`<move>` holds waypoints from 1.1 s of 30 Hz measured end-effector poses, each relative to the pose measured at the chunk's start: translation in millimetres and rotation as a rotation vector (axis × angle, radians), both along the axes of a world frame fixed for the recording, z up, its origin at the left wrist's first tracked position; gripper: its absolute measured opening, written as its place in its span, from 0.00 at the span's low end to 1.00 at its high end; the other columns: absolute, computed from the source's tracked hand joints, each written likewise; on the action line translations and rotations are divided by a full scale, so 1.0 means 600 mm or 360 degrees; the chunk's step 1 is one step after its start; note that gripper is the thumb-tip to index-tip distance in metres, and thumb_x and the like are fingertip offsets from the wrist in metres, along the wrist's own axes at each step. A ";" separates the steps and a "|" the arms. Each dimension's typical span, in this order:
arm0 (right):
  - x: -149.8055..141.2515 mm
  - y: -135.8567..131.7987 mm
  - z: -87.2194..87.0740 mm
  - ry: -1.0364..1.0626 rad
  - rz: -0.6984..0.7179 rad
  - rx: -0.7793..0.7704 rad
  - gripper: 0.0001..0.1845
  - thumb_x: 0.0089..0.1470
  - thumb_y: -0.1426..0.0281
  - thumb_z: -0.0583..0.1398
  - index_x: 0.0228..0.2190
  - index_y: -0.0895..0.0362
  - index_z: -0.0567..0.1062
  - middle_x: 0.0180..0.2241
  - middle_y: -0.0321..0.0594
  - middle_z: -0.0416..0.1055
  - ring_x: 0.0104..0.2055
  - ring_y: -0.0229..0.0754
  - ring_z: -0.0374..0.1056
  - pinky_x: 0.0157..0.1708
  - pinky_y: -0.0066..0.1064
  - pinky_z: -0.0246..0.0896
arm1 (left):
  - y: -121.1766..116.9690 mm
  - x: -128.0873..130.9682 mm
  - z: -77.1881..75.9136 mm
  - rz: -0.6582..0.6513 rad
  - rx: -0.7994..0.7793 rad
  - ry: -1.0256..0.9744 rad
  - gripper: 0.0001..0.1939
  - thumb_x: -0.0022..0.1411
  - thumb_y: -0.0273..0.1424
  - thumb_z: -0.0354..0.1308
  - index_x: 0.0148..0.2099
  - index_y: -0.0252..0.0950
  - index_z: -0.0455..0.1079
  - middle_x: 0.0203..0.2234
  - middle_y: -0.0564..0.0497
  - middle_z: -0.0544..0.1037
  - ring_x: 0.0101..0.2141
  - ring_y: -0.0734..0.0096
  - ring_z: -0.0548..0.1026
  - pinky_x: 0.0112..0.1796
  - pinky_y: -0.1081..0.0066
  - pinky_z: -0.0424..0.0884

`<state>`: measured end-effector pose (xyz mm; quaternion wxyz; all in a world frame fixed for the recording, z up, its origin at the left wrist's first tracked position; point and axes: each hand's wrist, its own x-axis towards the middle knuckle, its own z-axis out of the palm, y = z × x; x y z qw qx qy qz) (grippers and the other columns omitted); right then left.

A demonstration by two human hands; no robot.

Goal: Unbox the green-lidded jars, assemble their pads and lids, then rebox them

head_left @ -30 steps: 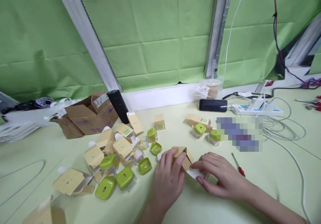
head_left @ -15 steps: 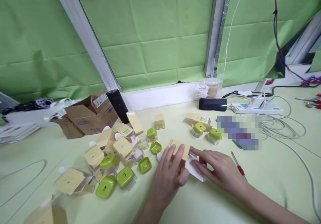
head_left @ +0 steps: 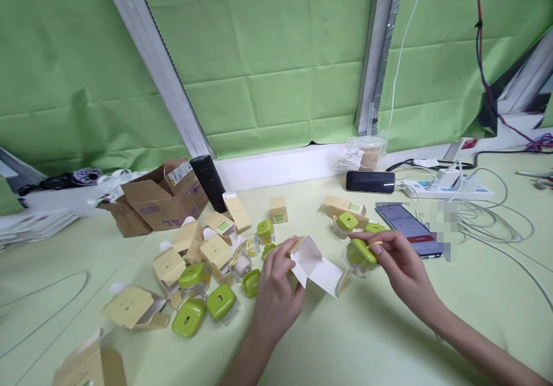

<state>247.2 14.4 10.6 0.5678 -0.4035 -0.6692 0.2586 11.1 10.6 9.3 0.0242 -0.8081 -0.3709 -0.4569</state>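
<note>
My left hand [head_left: 276, 288] is closed around a small yellow cardboard box [head_left: 310, 258]. Its open end faces right, showing the white inside and a long flap hanging out. To the right of it, my right hand [head_left: 404, 268] pinches a small clear container with a green lid [head_left: 363, 251] by the lid, near its yellow loop. Just behind that container are another green-lidded container [head_left: 347, 221] and a further green lid [head_left: 375, 228], partly hidden by my right hand. Close to my left hand lies a loose green lid [head_left: 251, 283], hollow side up.
On the left are several opened yellow boxes [head_left: 129, 305] and green-lidded containers [head_left: 188, 318]. Behind them stand a brown carton [head_left: 164, 204] and a black cylinder [head_left: 208, 183]. At right lie a lit phone [head_left: 406, 227], a dark phone [head_left: 370, 182], a power strip [head_left: 449, 190] and cables.
My right hand has left the box and moved right, now holding a green-lidded container. The box in my left hand has turned so that its open end shows.
</note>
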 end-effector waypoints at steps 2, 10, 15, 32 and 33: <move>0.005 0.008 0.000 -0.0115 0.0021 -0.0180 0.08 0.62 0.64 0.51 0.35 0.53 0.65 0.42 0.46 0.75 0.40 0.44 0.73 0.33 0.33 0.71 | -0.002 0.002 -0.002 0.0022 -0.0129 -0.0200 0.25 0.57 0.20 0.55 0.51 0.42 0.49 0.54 0.39 0.65 0.55 0.60 0.65 0.50 0.52 0.66; -0.001 0.009 -0.008 -0.1078 -0.0057 -0.0201 0.07 0.59 0.63 0.54 0.36 0.53 0.68 0.38 0.41 0.75 0.38 0.47 0.73 0.34 0.42 0.70 | -0.023 0.036 0.029 -0.0455 -0.1582 -0.1969 0.29 0.58 0.34 0.60 0.58 0.43 0.52 0.49 0.46 0.72 0.48 0.62 0.72 0.45 0.64 0.72; -0.013 -0.014 -0.004 -0.0925 -0.0085 0.0381 0.25 0.54 0.67 0.59 0.53 0.54 0.61 0.53 0.51 0.64 0.56 0.51 0.61 0.50 0.44 0.64 | -0.026 0.056 0.016 -0.0783 -0.2128 -0.2612 0.19 0.63 0.36 0.53 0.54 0.36 0.63 0.48 0.44 0.74 0.45 0.63 0.74 0.43 0.66 0.74; -0.020 -0.020 -0.015 -0.1227 0.0072 0.0802 0.25 0.53 0.67 0.61 0.51 0.57 0.65 0.51 0.53 0.68 0.53 0.50 0.65 0.46 0.42 0.68 | -0.044 0.066 0.003 -0.0637 -0.2238 -0.2368 0.23 0.62 0.38 0.56 0.57 0.37 0.60 0.48 0.43 0.72 0.37 0.69 0.74 0.35 0.70 0.73; -0.017 -0.017 -0.014 -0.1269 0.0085 0.0831 0.24 0.53 0.66 0.61 0.51 0.57 0.66 0.50 0.52 0.69 0.53 0.50 0.66 0.46 0.42 0.68 | -0.044 0.066 0.001 -0.0625 -0.2233 -0.2324 0.23 0.62 0.38 0.56 0.57 0.37 0.60 0.48 0.43 0.72 0.37 0.70 0.74 0.34 0.70 0.73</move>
